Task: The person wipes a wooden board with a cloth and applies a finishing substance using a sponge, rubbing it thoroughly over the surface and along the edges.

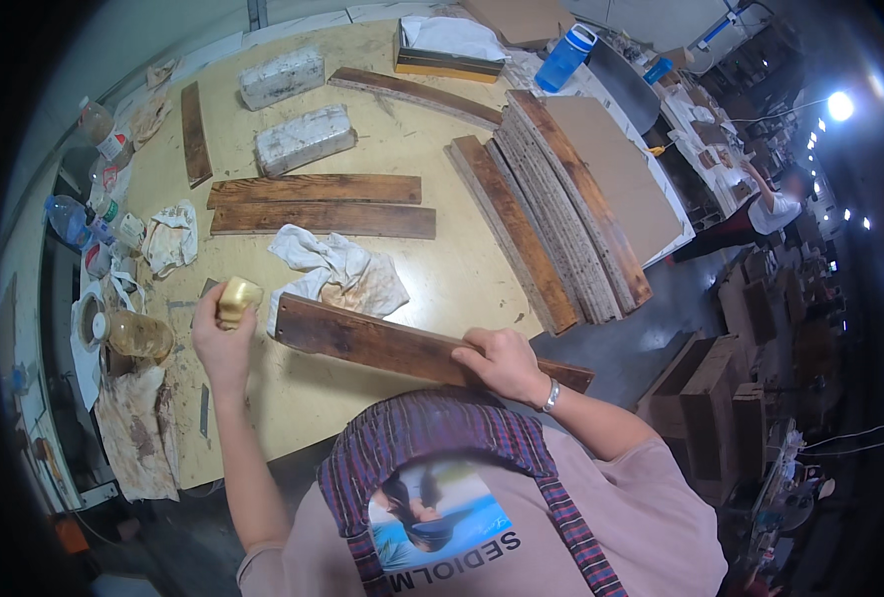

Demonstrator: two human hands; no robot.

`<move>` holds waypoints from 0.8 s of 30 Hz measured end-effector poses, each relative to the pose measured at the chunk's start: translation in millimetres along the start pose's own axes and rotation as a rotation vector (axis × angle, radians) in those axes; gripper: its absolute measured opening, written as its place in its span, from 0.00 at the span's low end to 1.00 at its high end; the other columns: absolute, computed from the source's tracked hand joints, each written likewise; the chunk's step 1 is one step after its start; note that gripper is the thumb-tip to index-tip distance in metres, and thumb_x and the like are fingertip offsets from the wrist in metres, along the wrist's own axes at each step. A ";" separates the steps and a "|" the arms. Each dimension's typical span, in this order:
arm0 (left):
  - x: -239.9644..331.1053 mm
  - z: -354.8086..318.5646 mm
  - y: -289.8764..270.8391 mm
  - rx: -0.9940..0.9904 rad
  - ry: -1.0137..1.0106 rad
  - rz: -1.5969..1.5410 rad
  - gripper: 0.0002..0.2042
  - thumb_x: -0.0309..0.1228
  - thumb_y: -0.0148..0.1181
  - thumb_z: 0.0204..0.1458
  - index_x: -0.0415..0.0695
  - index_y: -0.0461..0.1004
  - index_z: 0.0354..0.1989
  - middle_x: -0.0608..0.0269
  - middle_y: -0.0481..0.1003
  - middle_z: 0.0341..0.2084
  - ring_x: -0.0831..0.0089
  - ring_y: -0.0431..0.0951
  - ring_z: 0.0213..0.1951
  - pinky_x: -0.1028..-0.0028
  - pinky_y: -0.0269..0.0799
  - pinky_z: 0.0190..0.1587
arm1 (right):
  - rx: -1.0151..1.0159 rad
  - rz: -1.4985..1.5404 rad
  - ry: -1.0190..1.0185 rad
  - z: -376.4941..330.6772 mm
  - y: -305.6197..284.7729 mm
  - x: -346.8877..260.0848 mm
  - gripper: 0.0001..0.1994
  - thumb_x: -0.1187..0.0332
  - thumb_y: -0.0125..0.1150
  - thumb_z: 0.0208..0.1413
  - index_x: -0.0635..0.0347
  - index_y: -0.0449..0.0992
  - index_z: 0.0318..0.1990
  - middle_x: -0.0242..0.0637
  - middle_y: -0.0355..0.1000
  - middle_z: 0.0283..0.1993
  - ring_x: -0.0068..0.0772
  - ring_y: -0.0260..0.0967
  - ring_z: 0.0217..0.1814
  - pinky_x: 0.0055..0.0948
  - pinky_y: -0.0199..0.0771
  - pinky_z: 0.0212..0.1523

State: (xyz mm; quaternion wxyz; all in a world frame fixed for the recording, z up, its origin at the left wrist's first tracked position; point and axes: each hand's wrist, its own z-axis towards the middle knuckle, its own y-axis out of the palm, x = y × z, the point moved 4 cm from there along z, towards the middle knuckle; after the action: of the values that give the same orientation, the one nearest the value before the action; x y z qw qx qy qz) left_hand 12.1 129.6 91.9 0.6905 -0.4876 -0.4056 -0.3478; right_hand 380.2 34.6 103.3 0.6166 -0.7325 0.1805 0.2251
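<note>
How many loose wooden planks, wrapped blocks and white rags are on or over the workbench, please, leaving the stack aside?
Loose wooden planks: 5, one under the right hand
Wrapped blocks: 2
White rags: 2
Total: 9

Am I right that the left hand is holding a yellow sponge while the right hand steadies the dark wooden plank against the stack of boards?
Not quite. The head view shows the left hand holding the yellow sponge and the right hand steadying the dark wooden plank, but that plank lies at the near edge of the table, apart from the stack of boards, not against it.
</note>
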 end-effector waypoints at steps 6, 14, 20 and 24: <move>27.1 -20.6 5.4 -0.215 0.160 0.020 0.23 0.21 0.64 0.42 0.40 0.73 0.52 0.58 0.74 0.43 0.69 0.76 0.43 0.73 0.71 0.44 | 0.017 0.063 0.083 -8.0 1.6 15.3 0.16 0.54 0.61 0.55 0.60 0.78 0.31 0.51 0.71 0.25 0.53 0.72 0.28 0.43 0.69 0.30; -122.3 -18.6 -120.4 0.213 -0.108 0.426 0.23 0.28 0.65 0.45 0.39 0.73 0.53 0.51 0.75 0.46 0.57 0.77 0.45 0.64 0.71 0.51 | 0.072 0.166 0.170 -14.4 -3.5 28.9 0.17 0.53 0.59 0.54 0.60 0.78 0.31 0.51 0.72 0.26 0.52 0.73 0.30 0.41 0.70 0.32; -181.1 -32.0 -206.3 0.491 -0.313 0.737 0.24 0.33 0.68 0.45 0.39 0.74 0.52 0.48 0.76 0.46 0.52 0.76 0.48 0.61 0.70 0.51 | 0.038 0.236 0.243 -28.6 8.8 30.0 0.17 0.55 0.61 0.54 0.63 0.79 0.32 0.50 0.72 0.24 0.47 0.72 0.27 0.37 0.69 0.30; -171.7 -25.0 -179.4 0.521 -0.166 1.077 0.21 0.33 0.66 0.47 0.40 0.74 0.51 0.49 0.77 0.43 0.51 0.75 0.47 0.59 0.69 0.51 | 0.024 0.226 0.263 -30.4 12.8 25.6 0.17 0.54 0.60 0.54 0.63 0.79 0.33 0.50 0.73 0.26 0.48 0.73 0.28 0.37 0.70 0.32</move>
State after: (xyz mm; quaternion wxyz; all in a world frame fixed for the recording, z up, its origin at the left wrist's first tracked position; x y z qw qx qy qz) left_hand -213.2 69.5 2.8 0.8322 -0.4647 -0.2262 0.2009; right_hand 397.9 2.8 82.8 0.5671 -0.7233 0.3437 0.1929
